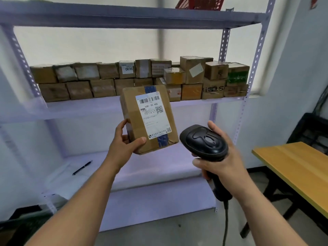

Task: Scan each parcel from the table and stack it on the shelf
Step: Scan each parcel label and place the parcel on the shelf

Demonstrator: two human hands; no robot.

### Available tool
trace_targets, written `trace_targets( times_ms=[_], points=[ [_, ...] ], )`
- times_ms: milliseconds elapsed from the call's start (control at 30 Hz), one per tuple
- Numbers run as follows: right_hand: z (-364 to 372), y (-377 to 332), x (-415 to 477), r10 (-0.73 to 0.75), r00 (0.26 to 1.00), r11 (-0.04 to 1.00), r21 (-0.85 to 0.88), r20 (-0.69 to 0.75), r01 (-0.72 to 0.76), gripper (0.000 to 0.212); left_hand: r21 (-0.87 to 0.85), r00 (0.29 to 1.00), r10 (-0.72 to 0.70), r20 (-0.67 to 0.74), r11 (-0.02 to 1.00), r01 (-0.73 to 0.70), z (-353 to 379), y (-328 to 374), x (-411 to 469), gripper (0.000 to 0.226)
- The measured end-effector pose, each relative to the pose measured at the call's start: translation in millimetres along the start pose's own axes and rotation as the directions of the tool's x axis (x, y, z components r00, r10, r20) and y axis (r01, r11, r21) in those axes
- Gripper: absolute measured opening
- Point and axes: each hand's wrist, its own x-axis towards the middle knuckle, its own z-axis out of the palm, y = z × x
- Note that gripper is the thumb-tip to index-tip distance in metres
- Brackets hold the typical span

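Now | parcel gripped by left hand fingers | scanner beside

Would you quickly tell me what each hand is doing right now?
Left hand: holding the parcel.
Right hand: gripping the scanner.

Both bare forearms are reaching forward and upward from the bottom of the view, well apart. The left hand is gripping the lower left corner of a brown cardboard parcel with a white printed label, with the thumb lying across its front and the fingers curling round its side. The right hand is wrapping round the handle of a black plastic handheld barcode scanner, with one finger stretching up beside its head.
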Motion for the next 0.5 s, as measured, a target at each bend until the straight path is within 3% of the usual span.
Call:
trace_targets(
  times_ms=[400,500],
  points=[
    [27.0,17.0,82.4,0.016,0.996,0.999,-0.049,-0.090,-0.020,0.093,-0.092,0.998,-0.027,-0.053,0.996,0.022,-16.0,17.6,138.2,0.072],
    [40.4,15.1,101.7,0.018,0.993,0.998,-0.057,-0.115,-0.025,0.092,-0.040,0.997,-0.035,-0.069,0.999,0.032,-19.8,17.6,173.3,0.077]
  ],
)
